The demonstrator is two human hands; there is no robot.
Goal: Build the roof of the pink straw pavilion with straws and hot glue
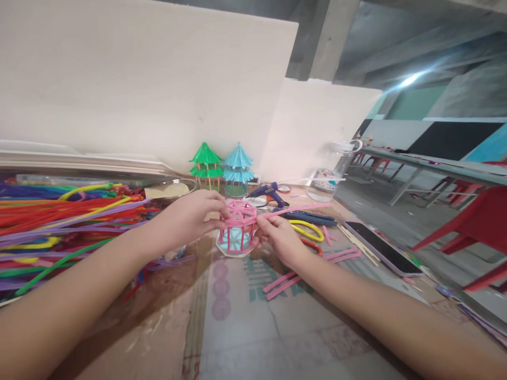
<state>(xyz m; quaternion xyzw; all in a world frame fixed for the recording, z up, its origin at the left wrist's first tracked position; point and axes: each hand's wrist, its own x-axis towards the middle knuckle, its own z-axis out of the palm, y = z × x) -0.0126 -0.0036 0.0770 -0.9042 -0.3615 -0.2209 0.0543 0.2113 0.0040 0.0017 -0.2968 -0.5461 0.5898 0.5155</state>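
A small pink pavilion frame (238,222) made of pipe cleaners stands upright on a pale blue base with light edges. My left hand (204,210) is at its upper left, fingers curled and tips against the top ring. On the other side, my right hand (279,238) pinches a long pink pipe cleaner (303,210) beside the top ring; its free end sticks out to the right. Beneath my right forearm lie folded pink pipe cleaners (282,285). Behind the frame stand a green model pavilion (205,161) and a light blue one (238,163).
Coloured pipe cleaners (75,221) are heaped at the left. A blue glue gun (269,194), dark-handled pliers (307,217), yellow-handled scissors (307,230) and a phone (378,247) lie toward the right. A clear jug (330,171) stands behind, near the white board (138,84).
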